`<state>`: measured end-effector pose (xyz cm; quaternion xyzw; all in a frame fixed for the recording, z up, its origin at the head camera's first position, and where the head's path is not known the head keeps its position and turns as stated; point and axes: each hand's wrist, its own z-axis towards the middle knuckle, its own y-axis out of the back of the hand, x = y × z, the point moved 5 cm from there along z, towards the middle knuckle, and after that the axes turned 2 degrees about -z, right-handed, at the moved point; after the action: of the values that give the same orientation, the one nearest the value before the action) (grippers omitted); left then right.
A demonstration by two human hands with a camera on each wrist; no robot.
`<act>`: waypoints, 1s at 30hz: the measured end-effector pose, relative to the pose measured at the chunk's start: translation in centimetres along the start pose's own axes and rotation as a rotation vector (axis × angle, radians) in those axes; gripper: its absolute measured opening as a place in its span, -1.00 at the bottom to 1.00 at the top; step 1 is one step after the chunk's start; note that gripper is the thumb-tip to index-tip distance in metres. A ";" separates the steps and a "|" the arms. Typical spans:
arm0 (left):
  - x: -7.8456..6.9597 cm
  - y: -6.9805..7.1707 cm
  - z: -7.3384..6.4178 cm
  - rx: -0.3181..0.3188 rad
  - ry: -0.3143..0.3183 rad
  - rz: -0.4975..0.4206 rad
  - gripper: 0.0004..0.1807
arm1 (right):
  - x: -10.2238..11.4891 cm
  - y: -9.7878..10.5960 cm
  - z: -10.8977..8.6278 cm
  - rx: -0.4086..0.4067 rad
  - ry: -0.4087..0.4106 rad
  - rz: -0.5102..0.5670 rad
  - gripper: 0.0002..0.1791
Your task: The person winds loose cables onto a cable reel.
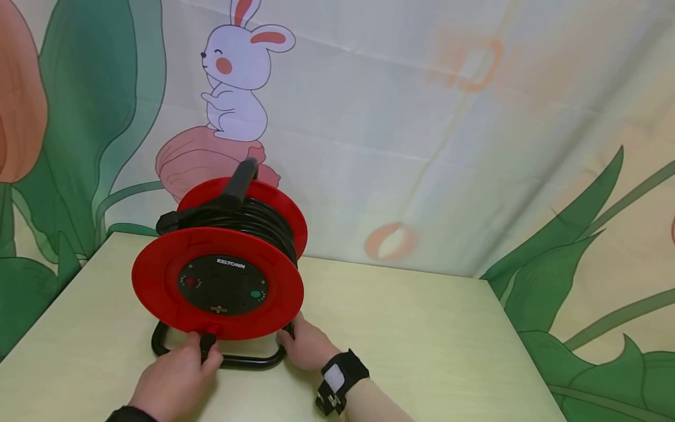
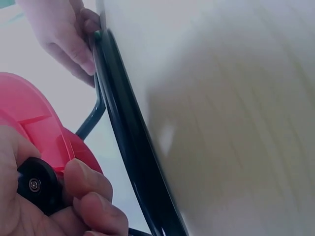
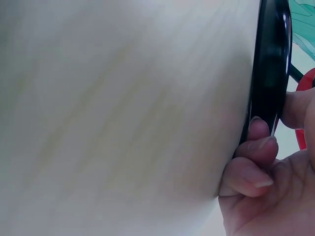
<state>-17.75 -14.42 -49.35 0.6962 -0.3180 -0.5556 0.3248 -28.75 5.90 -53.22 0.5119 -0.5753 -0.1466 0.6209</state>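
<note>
A red cable reel (image 1: 158, 275) with black cable (image 1: 263, 217) wound between its two discs stands on a black tube frame (image 1: 250, 362). Its dark front panel (image 1: 224, 287) reads KELTONN and bears sockets. At the lower front rim, my left hand (image 1: 179, 372) grips the black crank knob (image 2: 37, 184), fingers curled round it in the left wrist view. My right hand (image 1: 311, 346) holds the frame's front right corner, with thumb and fingers on either side of the tube in the right wrist view.
The reel stands on a pale wood-look table (image 1: 411, 328). Behind the table hangs a cloth backdrop (image 1: 358, 146) printed with a rabbit and plants. A black carry handle (image 1: 239, 181) rises at the reel's top, beside a black plug (image 1: 169, 223).
</note>
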 end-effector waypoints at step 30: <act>2.7 3.4 -0.9 -0.142 -0.004 -0.057 -0.57 | 0.3 0.2 -0.2 0.002 -0.011 -0.025 -0.57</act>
<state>-16.65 -18.53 -48.01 0.6790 -0.2586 -0.5873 0.3566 -28.56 5.83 -52.88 0.5190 -0.5722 -0.1565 0.6154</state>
